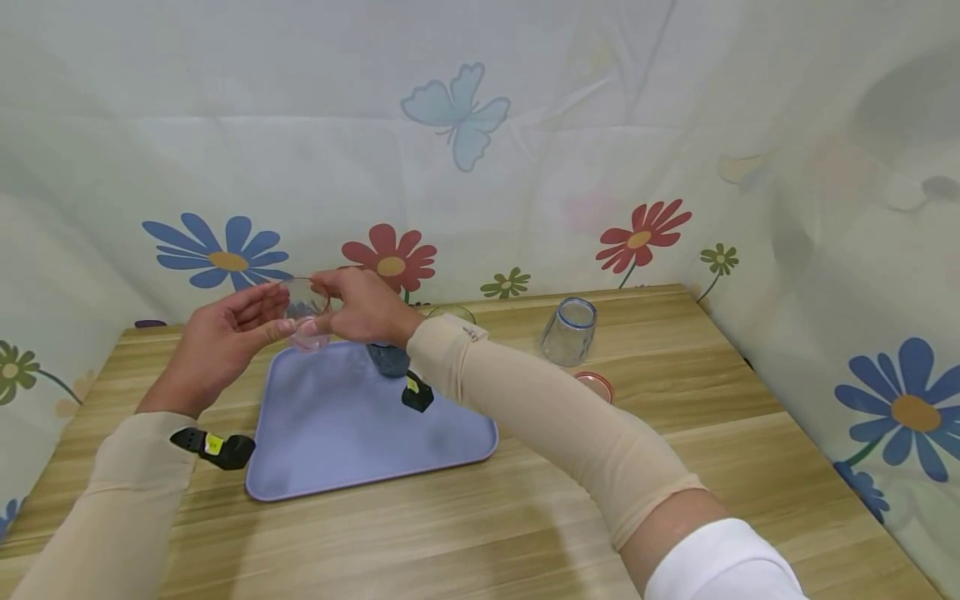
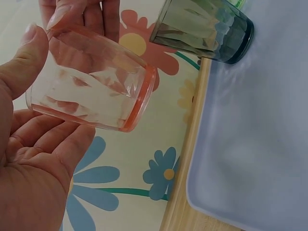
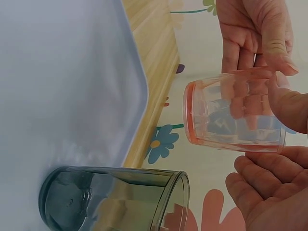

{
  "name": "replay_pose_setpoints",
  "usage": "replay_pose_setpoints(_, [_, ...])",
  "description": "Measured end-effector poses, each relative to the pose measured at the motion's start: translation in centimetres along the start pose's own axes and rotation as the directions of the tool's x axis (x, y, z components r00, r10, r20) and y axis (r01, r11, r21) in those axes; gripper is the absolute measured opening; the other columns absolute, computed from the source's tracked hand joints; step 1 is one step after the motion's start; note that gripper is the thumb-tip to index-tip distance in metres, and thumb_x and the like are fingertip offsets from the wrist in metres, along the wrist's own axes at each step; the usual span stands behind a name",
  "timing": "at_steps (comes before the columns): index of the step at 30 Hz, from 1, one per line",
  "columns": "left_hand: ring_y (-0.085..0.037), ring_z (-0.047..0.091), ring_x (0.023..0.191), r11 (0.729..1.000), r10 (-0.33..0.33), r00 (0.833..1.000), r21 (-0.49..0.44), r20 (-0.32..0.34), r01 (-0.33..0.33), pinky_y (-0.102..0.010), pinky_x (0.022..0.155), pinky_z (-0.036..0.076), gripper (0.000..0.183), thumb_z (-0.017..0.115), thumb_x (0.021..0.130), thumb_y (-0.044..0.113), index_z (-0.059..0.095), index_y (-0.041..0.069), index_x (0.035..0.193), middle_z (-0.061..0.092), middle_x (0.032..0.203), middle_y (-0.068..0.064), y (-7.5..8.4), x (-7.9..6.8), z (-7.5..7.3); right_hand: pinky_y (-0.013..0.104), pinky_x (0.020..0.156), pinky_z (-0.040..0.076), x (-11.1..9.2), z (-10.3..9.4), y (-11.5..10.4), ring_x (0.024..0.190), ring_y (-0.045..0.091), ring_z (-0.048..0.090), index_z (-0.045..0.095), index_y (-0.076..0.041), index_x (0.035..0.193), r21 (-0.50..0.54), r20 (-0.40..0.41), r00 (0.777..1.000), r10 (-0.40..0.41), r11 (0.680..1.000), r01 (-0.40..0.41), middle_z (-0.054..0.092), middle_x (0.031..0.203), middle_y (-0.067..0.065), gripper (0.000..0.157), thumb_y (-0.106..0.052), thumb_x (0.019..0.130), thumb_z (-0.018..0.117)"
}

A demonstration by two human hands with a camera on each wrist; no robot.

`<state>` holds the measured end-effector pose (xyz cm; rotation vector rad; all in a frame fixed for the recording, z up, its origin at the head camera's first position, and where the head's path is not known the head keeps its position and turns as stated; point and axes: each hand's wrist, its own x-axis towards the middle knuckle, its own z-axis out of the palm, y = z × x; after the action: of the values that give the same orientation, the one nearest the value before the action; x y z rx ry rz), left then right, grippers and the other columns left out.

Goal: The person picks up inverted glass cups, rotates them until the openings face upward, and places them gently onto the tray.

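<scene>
A clear pinkish tumbler is held upright above the tray's back left part, its thick base tinted pink. My left hand grips it from the left, thumb near the rim and fingers around the side. From the right, my right hand holds the same tumbler, its thumb close to the left thumb in the right wrist view. A smoky blue-grey tumbler stands on the lavender tray, just below my right hand and partly hidden by it in the head view.
Behind my right sleeve shows the greenish rim of another glass. A blue-rimmed glass stands on the wooden table right of the tray. A pink-rimmed round item is partly covered by my forearm. A flowered curtain surrounds the table.
</scene>
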<state>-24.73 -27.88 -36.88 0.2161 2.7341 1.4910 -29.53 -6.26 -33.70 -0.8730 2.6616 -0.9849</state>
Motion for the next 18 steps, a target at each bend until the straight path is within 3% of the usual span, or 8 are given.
replay_pose_setpoints(6, [-0.033,0.047,0.149,1.0,0.005,1.0,-0.008,0.0,-0.005,-0.004,0.095,0.048,0.079,0.069,0.1,0.041,0.033,0.011,0.164,0.045,0.163,-0.016,-0.16,-0.02,0.08,0.024,0.112,0.051,0.13,0.08,0.16,0.132,0.011,0.062,0.056,-0.017,0.152,0.004,0.0,1.0,0.001,1.0,-0.001,0.065,0.145,-0.001,0.068,-0.036,0.092,0.08])
replay_pose_setpoints(13, [-0.031,0.047,0.15,1.0,0.006,1.0,-0.022,-0.002,-0.006,-0.003,0.094,0.047,0.08,0.069,0.099,0.043,0.034,0.011,0.163,0.045,0.164,-0.014,-0.24,-0.08,0.13,0.018,0.089,0.053,0.29,0.1,0.35,0.105,0.01,0.063,0.066,-0.015,0.135,-0.033,-0.01,0.999,-0.053,0.998,0.053,0.071,0.117,-0.002,0.051,-0.035,0.091,0.081])
replay_pose_setpoints(18, [-0.032,0.046,0.15,1.0,-0.003,1.0,-0.018,0.0,0.003,-0.003,0.094,0.046,0.082,0.069,0.098,0.047,0.034,0.012,0.163,0.044,0.164,-0.012,-0.29,-0.15,0.22,0.018,0.087,0.053,0.37,0.1,0.4,0.104,0.009,0.063,0.066,-0.015,0.136,-0.053,-0.001,0.999,-0.052,0.997,0.052,0.072,0.117,-0.002,0.051,-0.036,0.091,0.081])
